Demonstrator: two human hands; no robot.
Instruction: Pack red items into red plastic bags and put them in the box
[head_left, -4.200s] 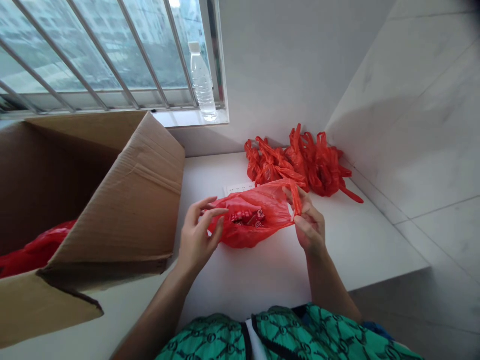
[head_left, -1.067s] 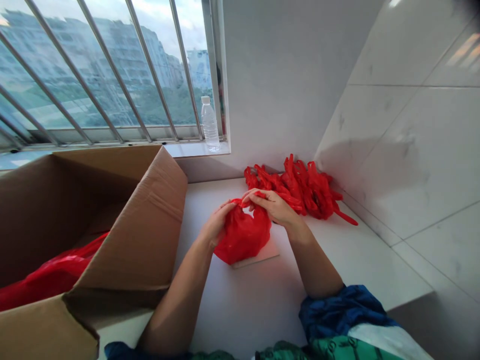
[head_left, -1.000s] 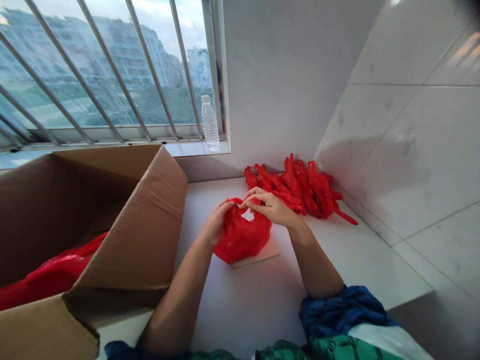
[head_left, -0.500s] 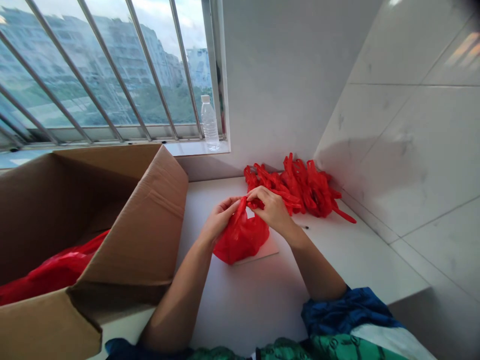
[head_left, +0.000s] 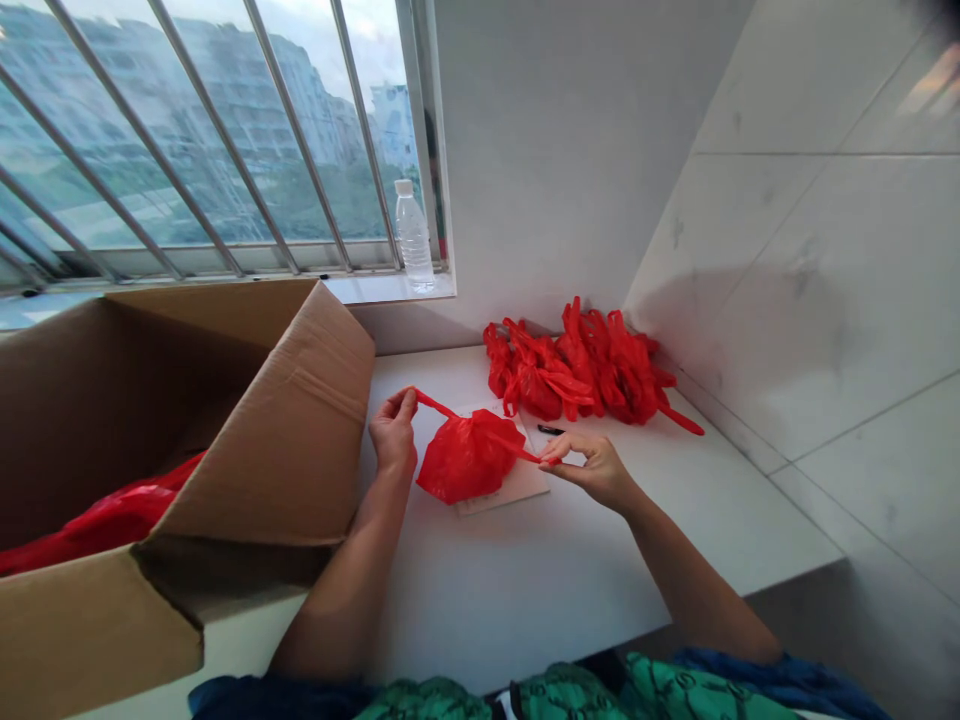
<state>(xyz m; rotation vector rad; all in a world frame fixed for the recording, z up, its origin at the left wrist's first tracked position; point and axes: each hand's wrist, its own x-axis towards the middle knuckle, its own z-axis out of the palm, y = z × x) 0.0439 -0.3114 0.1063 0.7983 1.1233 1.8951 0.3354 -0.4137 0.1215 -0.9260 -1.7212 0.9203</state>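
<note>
A red plastic bag (head_left: 463, 462) lies in the middle of the white table, bunched at its top, and whatever it contains is hidden. My left hand (head_left: 394, 430) pinches one of its handles, drawn out to the upper left. On the other side, my right hand (head_left: 592, 465) pinches the second handle between thumb and fingers, pulled taut to the right. Both handles stretch away from the gathered neck. Partly under the bag is a pale flat pad (head_left: 517, 487), with a black pen (head_left: 550, 430) beside it.
Several knotted red bags (head_left: 592, 365) are heaped against the back wall. An open cardboard box (head_left: 289, 430) stands at the left with red plastic (head_left: 112, 510) inside. A clear bottle (head_left: 415, 240) stands on the sill by the barred window. The table's edge (head_left: 757, 600) runs along the right front.
My hands have moved apart, left hand leftward and right hand rightward, stretching the handles out. The bag's open loop has closed into a bunched neck, and the pen now shows.
</note>
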